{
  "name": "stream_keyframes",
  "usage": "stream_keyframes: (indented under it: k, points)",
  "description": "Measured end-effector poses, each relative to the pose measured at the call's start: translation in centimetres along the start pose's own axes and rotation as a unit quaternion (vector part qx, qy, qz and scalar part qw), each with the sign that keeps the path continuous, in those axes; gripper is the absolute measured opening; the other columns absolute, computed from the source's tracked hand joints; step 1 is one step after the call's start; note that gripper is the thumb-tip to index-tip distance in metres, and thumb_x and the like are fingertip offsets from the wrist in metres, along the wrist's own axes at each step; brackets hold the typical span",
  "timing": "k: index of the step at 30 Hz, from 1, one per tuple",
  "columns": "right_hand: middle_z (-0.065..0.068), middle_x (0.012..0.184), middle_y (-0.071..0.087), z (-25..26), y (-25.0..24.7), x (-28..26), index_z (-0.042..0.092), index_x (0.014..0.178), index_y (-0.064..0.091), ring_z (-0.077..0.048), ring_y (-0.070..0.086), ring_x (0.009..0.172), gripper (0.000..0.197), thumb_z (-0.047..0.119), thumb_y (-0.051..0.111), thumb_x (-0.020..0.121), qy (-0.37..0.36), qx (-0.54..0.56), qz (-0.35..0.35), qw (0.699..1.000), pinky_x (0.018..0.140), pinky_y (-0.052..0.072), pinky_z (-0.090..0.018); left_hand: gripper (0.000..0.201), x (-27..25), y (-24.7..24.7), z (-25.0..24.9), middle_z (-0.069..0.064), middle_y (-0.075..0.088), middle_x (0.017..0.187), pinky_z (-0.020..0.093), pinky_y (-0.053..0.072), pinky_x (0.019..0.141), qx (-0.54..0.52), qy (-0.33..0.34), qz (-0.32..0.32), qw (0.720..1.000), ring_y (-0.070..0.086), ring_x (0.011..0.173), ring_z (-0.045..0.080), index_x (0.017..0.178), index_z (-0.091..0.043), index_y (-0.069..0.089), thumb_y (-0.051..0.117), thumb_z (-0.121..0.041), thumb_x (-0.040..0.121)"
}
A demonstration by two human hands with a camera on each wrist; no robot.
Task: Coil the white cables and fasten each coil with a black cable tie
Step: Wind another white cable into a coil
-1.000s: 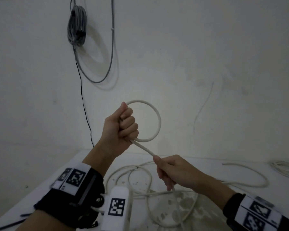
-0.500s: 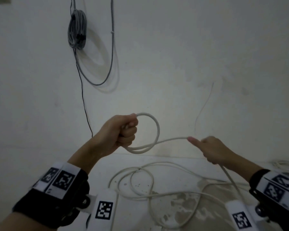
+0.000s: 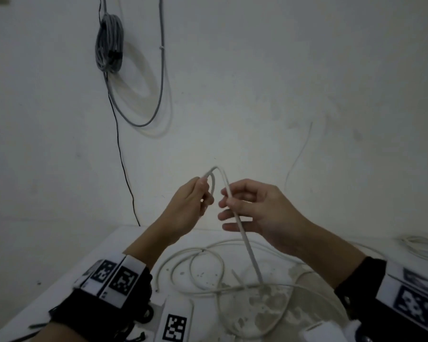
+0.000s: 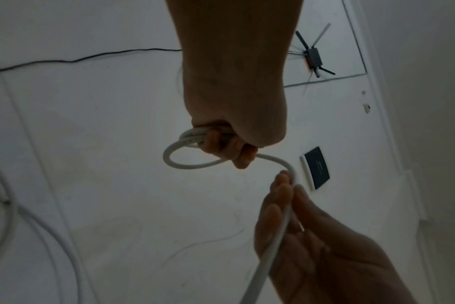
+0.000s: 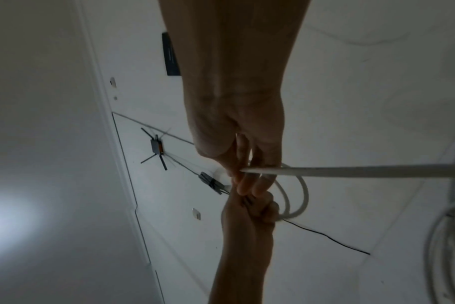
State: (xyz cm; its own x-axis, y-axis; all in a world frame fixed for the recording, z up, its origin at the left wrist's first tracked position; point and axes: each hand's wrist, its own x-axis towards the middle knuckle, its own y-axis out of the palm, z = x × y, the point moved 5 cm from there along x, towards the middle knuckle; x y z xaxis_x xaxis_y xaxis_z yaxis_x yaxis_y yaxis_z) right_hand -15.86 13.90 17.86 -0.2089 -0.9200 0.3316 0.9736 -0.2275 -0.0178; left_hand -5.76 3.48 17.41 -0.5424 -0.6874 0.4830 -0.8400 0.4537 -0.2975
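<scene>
Left hand grips white cable; right hand fingers pinch it.

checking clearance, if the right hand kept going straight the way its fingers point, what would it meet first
Probably the left hand gripping the small coil of thin white cable: the right hand points its fingers at it, nearly touching, though depth is unclear.

Grey cable bundle on wall; thin black wire below.
</scene>
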Motion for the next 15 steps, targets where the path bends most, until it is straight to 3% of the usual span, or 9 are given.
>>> stream_keyframes:
  k: [3,7,10,12,15]
  points:
    - [-0.009,0.075,0.068,-0.6,0.6,-0.3,0.009,0.086,0.071,-0.016,0.066,0.064,0.011,0.0,0.065,0.083,-0.042,-0.063,-0.025,0.997,0.06,0.057,-0.031,0.037,-0.1,0.6,0.0,-0.002,0.053,0.072,0.015,0.032,0.045,-0.058,0.004,0.002,0.998,0.039,0.045,0.004,0.082,-0.012,0.048,0.025,-0.033,0.102]
    - [-0.015,0.073,0.07,-1.6,1.3,-0.3,0.006,0.085,0.074,-0.018,0.066,0.059,0.01,0.0,0.069,0.08,-0.062,-0.079,-0.046,0.994,0.061,0.059,-0.031,0.052,-0.2,1.6,-0.3,-0.002,0.062,0.076,0.016,0.042,0.05,-0.11,-0.005,0.015,0.994,0.052,0.049,0.006,0.1,-0.005,0.056,0.018,-0.041,0.1]
    - [-0.015,0.07,0.071,-1.7,1.2,-0.3,0.001,0.083,0.075,-0.024,0.068,0.058,0.007,0.002,0.073,0.076,-0.092,-0.109,-0.073,0.987,0.058,0.059,-0.03,0.064,-0.1,2.0,0.0,-0.006,0.064,0.074,0.021,0.044,0.06,-0.092,-0.014,0.024,0.995,0.053,0.057,0.012,0.099,-0.008,0.062,0.014,-0.051,0.097]
    - [-0.011,0.067,0.071,-1.8,1.2,-0.3,-0.001,0.084,0.075,-0.023,0.069,0.057,0.009,0.003,0.074,0.076,-0.115,-0.145,-0.08,0.979,0.054,0.057,-0.027,0.06,-0.2,2.3,0.1,-0.009,0.063,0.065,0.022,0.042,0.053,-0.092,-0.013,0.034,0.995,0.049,0.049,0.011,0.104,-0.007,0.058,0.02,-0.053,0.095]
    - [-0.001,0.063,0.069,-2.3,1.4,-0.6,0.002,0.085,0.075,-0.012,0.065,0.051,0.008,0.004,0.074,0.077,-0.154,-0.196,-0.078,0.965,0.048,0.054,-0.022,0.043,-0.5,2.6,0.3,-0.008,0.067,0.084,0.027,0.04,0.042,-0.126,-0.009,0.027,0.992,0.047,0.048,0.015,0.107,-0.01,0.052,0.034,-0.047,0.096]
